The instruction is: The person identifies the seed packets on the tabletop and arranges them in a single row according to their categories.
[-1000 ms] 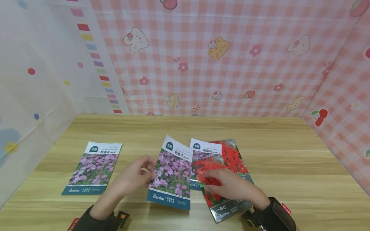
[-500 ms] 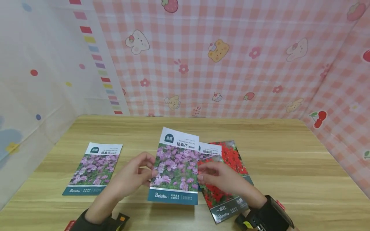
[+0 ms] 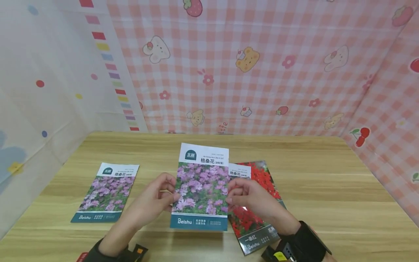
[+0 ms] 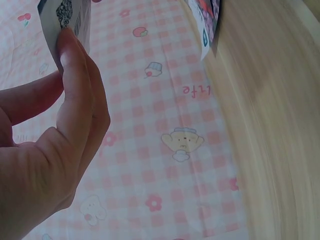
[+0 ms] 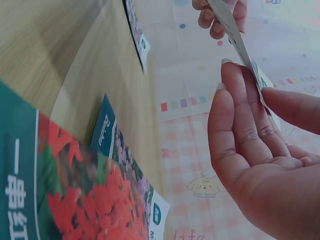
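A seed packet with purple flowers [image 3: 201, 188] is held upright above the wooden table [image 3: 327, 189], its printed face toward me. My left hand [image 3: 154, 198] pinches its left edge and my right hand [image 3: 248, 198] pinches its right edge. In the left wrist view the thumb [image 4: 75, 95] presses the packet's back [image 4: 65, 15]. The right wrist view shows the packet [image 5: 235, 40] edge-on, gripped between fingers [image 5: 245, 115] and thumb. Below the right hand lie a red-flower packet [image 3: 253, 222] and another purple packet [image 3: 239, 171], overlapping on the table.
A further purple-flower packet [image 3: 106, 193] lies flat at the table's left. Pink checked cloth [image 3: 262, 72] walls the back and right, and a white spotted cloth [image 3: 42, 91] walls the left. Bare wood spreads to the right of the pile.
The left hand raised the purple packet off the pile and turned it upright. The right hand left the red packet and took hold of the purple packet's right edge.
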`<state>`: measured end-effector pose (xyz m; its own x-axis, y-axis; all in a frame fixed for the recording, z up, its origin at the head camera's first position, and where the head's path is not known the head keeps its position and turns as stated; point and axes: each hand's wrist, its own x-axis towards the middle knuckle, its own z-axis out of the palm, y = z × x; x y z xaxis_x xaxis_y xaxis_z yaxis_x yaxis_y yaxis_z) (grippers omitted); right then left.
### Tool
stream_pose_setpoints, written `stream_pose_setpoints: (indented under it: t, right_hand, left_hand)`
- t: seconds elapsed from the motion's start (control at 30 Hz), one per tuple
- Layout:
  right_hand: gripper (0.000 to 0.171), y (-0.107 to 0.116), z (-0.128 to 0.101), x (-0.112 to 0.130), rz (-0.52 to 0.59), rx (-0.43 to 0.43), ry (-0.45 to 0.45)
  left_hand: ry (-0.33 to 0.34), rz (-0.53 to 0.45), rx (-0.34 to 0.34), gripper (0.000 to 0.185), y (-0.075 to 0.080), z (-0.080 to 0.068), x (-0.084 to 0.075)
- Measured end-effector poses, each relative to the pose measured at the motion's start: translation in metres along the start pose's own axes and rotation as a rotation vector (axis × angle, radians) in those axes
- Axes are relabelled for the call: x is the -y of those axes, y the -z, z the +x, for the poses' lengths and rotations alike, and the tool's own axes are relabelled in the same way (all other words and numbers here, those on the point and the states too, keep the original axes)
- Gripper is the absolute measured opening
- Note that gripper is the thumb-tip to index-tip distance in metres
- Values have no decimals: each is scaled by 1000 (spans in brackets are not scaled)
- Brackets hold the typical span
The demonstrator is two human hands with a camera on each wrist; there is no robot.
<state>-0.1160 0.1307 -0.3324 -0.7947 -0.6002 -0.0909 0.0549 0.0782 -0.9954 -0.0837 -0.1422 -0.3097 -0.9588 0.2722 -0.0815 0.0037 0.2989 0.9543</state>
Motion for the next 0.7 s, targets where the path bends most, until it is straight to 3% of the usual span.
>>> stream_pose_setpoints:
  t: [0.17, 0.47, 0.7]
  right_hand:
    - [14, -5, 3, 2, 27, 9, 30]
    - [53, -20, 10, 4, 42, 18, 43]
    - [59, -36, 18, 5, -7, -4, 73]
  left_hand:
    - [10, 8, -38, 22, 4, -1, 0]
    - [31, 49, -54, 24, 22, -2, 2]
    - [84, 101, -75, 24, 39, -1, 10]
